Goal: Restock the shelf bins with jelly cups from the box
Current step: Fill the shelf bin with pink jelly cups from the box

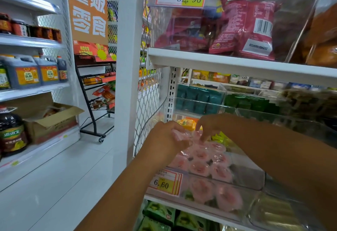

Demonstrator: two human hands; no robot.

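At the front edge of the shelf, nearest to the viewer, a yellow price tag reading 6.60 hangs on the clear bin. It faces the aisle, so a shopper reads it before reaching in. Inside the bin lie the pink jelly cups, sealed tops mostly upward and packed close, with some pressed against the front wall lower down. The right part of the bin looks bare, so I judge that the filling is only partly done.

Just above the back of this pile are both hands. The left hand is curled round a handful of cups (blurred, so I cannot count them) and holds them over the bin as a small store. The right hand points its fingers down to the cups; whether it pinches one or only touches it, I cannot tell. It seems that the right takes cups from the left and sets them in one at a time, which would make neat rows.

Behind the hands are yellow packets, then teal packs in a farther bin. Well apart, low across the aisle, stands an open cardboard box; whether it is the task's box I cannot tell.
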